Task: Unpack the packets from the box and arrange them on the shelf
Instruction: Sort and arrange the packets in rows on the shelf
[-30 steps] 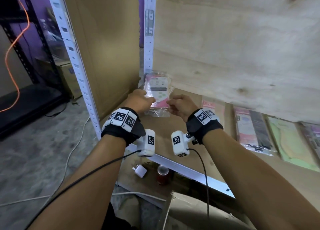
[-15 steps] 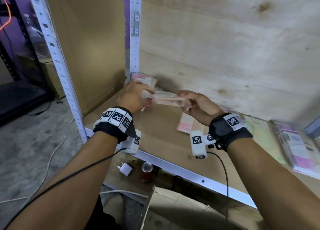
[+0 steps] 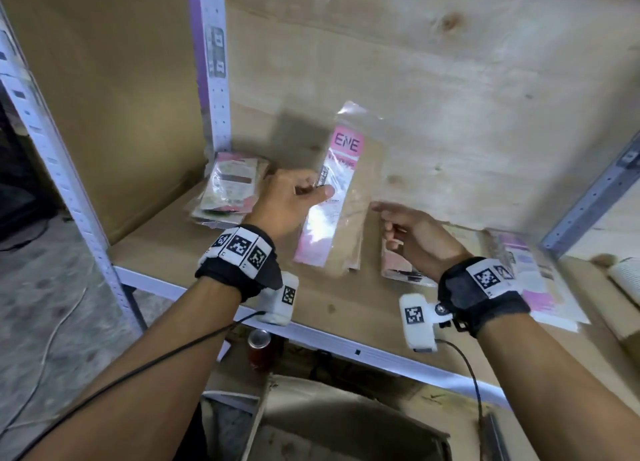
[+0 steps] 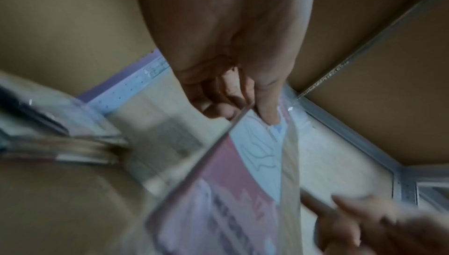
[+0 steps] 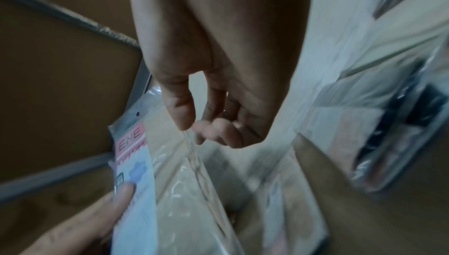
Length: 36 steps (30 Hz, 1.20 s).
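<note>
My left hand (image 3: 311, 187) grips a pink and clear packet (image 3: 341, 169) marked ENE and holds it upright over the shelf board (image 3: 166, 252), thumb on its front. A brown packet in clear wrap (image 3: 360, 228) sits just behind it. My right hand (image 3: 381, 218) is at that packet's right edge. In the right wrist view the thumb and fingertips of the right hand (image 5: 192, 130) meet on the clear edge of the brown packet (image 5: 194, 182), beside the pink packet (image 5: 136, 172). The left wrist view is blurred: the left hand (image 4: 245, 109) pinches the pink packet (image 4: 230, 192).
A stack of packets (image 3: 232, 186) lies in the shelf's back left corner by the white upright (image 3: 214, 62). More packets (image 3: 533, 277) lie flat on the right. Below the front rail (image 3: 346, 346) stand an open cardboard box (image 3: 329, 419) and a red can (image 3: 259, 349).
The packets went from lying flat between both hands to standing upright in my left hand. My right hand has slid out to their right edge.
</note>
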{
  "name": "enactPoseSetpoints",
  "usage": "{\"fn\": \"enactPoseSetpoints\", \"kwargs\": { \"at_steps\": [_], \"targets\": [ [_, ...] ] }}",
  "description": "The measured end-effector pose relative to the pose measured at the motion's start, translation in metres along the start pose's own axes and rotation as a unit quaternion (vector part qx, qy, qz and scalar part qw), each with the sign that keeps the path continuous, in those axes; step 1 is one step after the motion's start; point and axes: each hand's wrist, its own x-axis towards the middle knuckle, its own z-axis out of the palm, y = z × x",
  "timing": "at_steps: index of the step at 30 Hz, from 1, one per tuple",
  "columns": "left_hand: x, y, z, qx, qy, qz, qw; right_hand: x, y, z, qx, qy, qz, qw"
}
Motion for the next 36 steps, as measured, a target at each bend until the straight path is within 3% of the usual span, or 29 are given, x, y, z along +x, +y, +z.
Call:
{"fn": "enactPoseSetpoints", "kwargs": {
  "at_steps": [4,7,11,19,26,36],
  "targets": [
    [0.002,-0.009,0.023,-0.069,-0.013,-0.108,0.992,-0.012,0.027,-0.003,-0.115,0.005,0.009,0.993],
    [0.002,-0.018,0.043,-0.095,-0.02,-0.187,0.978,-0.016,0.044,-0.009,-0.078,-0.027,0.011,0.997],
    [0.007,-0.025,0.061,-0.122,-0.057,-0.24,0.961,-0.025,0.059,-0.018,-0.019,-0.037,0.012,0.999],
    [0.036,-0.034,0.055,-0.183,0.064,-0.278,0.941,-0.037,0.052,-0.05,-0.101,-0.087,0.027,0.991],
    [0.03,-0.036,0.06,-0.023,0.024,-0.245,0.969,-0.05,0.049,-0.086,-0.092,-0.042,0.041,0.994],
    [0.028,-0.038,0.068,-0.009,-0.023,-0.272,0.962,-0.065,0.048,-0.102,-0.093,-0.044,0.018,0.995]
  ]
}}
